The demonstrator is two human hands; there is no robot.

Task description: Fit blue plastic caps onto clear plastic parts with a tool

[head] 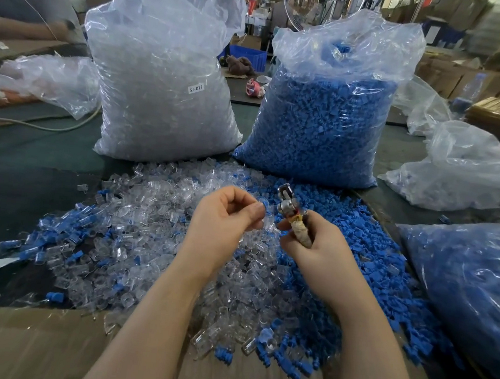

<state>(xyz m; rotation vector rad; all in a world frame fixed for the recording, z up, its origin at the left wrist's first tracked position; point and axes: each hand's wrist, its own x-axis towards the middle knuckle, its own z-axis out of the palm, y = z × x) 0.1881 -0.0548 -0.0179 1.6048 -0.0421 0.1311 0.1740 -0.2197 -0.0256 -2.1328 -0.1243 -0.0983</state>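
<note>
My right hand (313, 251) grips a metal tool (287, 205) by its tape-wrapped handle, with the metal head pointing up and away. My left hand (227, 217) is just left of the tool, its fingers curled, pinching a small clear plastic part (265, 223) with a bit of blue at its top, close to the tool head. Below both hands lies a heap of loose clear parts (150, 240). A heap of blue caps (373, 264) spreads to the right. The two heaps mix at their edges.
Two tall plastic bags stand behind the heaps: clear parts (160, 87) on the left, blue caps (327, 120) on the right. Another bag of blue pieces (472, 290) lies at the right edge. Cardboard (25, 344) covers the near table. A person's arm (19, 26) shows far left.
</note>
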